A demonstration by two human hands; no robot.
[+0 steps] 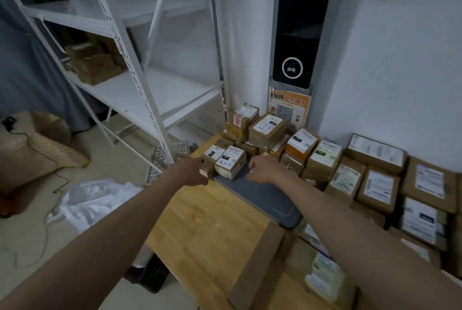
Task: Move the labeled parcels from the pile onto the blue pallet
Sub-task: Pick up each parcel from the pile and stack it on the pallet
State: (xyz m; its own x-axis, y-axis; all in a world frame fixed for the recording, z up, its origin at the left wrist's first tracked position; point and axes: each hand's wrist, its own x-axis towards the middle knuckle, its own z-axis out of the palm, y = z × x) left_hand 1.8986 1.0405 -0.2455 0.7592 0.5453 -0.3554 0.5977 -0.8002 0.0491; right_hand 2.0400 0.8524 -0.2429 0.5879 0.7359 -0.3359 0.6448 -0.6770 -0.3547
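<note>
Two bare forearms reached forward over a light wooden desk [200,222] toward a small parcel [231,161] with a white label and handwritten numbers. This parcel sat at the far end of a grey mat [262,197] that lay on the desk, with the hands on either side of it.

The left hand [193,172] was just left of the parcel, near its left edge. Its fingers were curled round a small reddish block [203,172], which was too blurred to identify. Whether the hand also touched the parcel could not be told.

The right hand [260,169] was just right of the parcel, close to its right edge, hovering over the mat. Its fingers were curled downward, but blur hid whether they held anything or touched the parcel.

Behind the parcel, a pile of labelled cardboard parcels [267,129] was stacked against the white wall. More labelled parcels [377,184] spread in rows along the wall to the right. A white metal shelf unit [140,84] stood to the left, with a few boxes on one shelf. A white plastic bag [95,199] lay on the floor beside the desk.
</note>
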